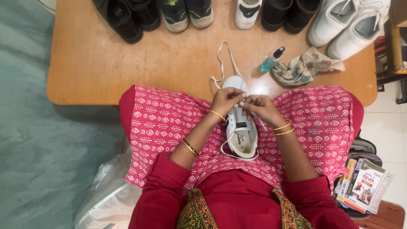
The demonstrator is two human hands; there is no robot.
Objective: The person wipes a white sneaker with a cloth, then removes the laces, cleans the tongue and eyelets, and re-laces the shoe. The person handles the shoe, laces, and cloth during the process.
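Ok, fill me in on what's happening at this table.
A person sits with a white sneaker on their lap, its toe against the edge of the wooden table. The left hand and right hand meet over the shoe's lacing area, fingers pinching the white shoelace, whose loose end trails onto the table. On the table are a blue spray bottle, a crumpled patterned cloth and a row of other shoes along the far edge.

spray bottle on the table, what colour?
Clear spray bottle with teal-blue liquid and a dark cap, lying tilted beside the patterned cloth; head view.
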